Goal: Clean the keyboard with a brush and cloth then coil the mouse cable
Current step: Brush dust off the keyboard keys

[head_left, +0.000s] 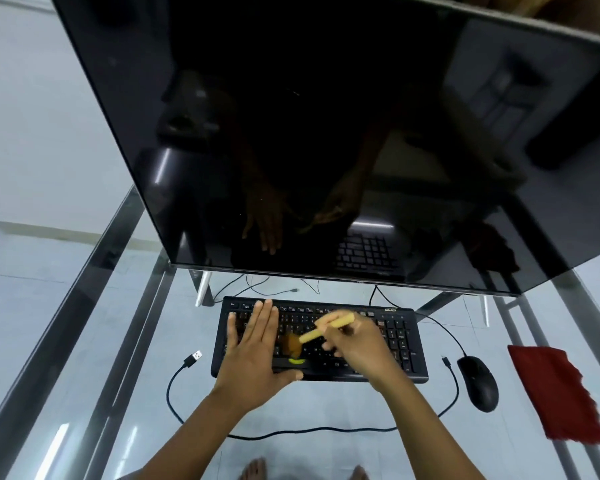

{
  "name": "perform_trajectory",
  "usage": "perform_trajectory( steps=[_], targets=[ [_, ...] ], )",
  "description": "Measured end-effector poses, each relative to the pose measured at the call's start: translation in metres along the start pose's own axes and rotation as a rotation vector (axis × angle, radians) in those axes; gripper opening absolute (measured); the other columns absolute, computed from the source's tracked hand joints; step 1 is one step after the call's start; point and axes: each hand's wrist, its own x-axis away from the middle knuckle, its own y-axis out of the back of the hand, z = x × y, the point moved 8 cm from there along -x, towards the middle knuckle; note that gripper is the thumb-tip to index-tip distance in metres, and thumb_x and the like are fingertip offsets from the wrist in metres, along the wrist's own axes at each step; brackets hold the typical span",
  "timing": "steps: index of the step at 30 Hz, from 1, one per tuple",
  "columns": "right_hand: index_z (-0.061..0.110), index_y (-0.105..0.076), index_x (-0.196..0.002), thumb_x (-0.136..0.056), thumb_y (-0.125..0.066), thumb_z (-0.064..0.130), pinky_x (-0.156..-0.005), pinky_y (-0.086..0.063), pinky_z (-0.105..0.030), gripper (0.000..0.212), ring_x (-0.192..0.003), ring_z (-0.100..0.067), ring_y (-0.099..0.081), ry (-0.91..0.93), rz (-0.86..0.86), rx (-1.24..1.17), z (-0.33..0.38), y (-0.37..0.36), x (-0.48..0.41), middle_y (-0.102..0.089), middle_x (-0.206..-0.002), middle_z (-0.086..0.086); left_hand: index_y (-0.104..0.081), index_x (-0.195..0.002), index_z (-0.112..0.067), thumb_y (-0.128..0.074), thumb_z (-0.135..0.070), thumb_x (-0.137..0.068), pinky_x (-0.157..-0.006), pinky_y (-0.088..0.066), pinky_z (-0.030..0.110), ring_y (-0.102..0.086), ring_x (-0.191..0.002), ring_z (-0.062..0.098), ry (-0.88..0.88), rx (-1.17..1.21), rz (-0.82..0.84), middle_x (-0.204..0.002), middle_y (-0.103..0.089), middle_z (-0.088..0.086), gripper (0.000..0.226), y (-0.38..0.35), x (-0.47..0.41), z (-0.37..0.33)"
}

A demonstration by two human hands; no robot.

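Left hand (253, 344) flat, fingers straight, on left half of black keyboard (399, 341); right hand (357, 344) gripping yellow brush (326, 328), bristles on middle keys. Black mouse (478, 382) near keyboard's right end, red cloth (555, 393) farther right.

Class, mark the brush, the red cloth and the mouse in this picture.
brush (310, 335): head view, on its yellow handle near the bristles.
red cloth (555, 389): head view, middle of the fabric.
mouse (478, 382): head view, centre of its black back.

The monitor (326, 133) is overhanging the desk's (194, 410) far edge, blocking reach above. The mouse (478, 382) and red cloth (555, 393) are crowding the right edge. The cable (309, 430) is looping along the near edge. Glass toward the left edge is lying open.
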Motion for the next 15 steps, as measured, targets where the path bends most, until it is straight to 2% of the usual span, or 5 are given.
perform_trajectory(
  steps=[4,8,12,13,15],
  targets=[
    [0.028,-0.074,-0.088,-0.089,-0.069,0.014,-0.069,-0.045,-0.006,0.014,-0.081,0.0,-0.065,0.114,-0.272,0.017,0.015,0.015,0.012,-0.069,-0.088,0.014,-0.001,-0.153,-0.015,-0.045,-0.089,-0.065,-0.114,0.019,0.045,0.016,-0.144,0.006,0.084,0.148,-0.075,-0.159,0.009,-0.006,0.123,0.02,0.012,0.04],
    [0.026,-0.074,-0.088,-0.091,-0.066,0.009,-0.066,-0.047,-0.015,0.019,-0.071,0.001,-0.066,0.017,0.146,-0.163,0.016,-0.041,0.024,-0.073,-0.078,0.013,0.006,-0.152,-0.018,-0.05,-0.092,-0.057,-0.118,0.006,0.049,0.019,-0.143,0.003,0.077,0.234,0.026,-0.158,0.015,-0.009,0.133,0.013,0.023,0.071],
    [0.025,-0.074,-0.088,-0.089,-0.069,0.009,-0.075,-0.043,-0.005,0.017,-0.088,0.003,-0.063,0.164,-0.231,-0.036,0.026,-0.02,0.03,-0.066,-0.093,0.014,0.012,-0.15,-0.021,-0.055,-0.089,-0.058,-0.119,0.002,0.043,0.019,-0.143,0.003,0.018,0.282,0.038,-0.158,0.017,-0.011,0.133,0.009,0.026,0.071],
    [0.025,-0.074,-0.088,-0.089,-0.068,0.009,-0.076,-0.045,-0.008,0.017,-0.088,-0.001,-0.064,0.166,-0.208,-0.08,0.027,-0.023,0.03,-0.068,-0.092,0.012,0.012,-0.15,-0.021,-0.055,-0.089,-0.059,-0.119,0.002,0.041,0.018,-0.143,0.003,0.013,0.283,0.027,-0.158,0.016,-0.011,0.132,0.009,0.028,0.071],
    [0.029,-0.072,-0.086,-0.09,-0.067,0.01,-0.075,-0.048,-0.018,0.02,-0.084,-0.005,-0.067,0.105,0.023,-0.127,0.023,-0.043,0.029,-0.072,-0.088,0.012,0.01,-0.15,-0.021,-0.055,-0.088,-0.06,-0.118,0.003,0.038,0.015,-0.144,0.003,-0.002,0.28,0.008,-0.158,0.014,-0.011,0.13,0.01,0.03,0.072]
  ],
)
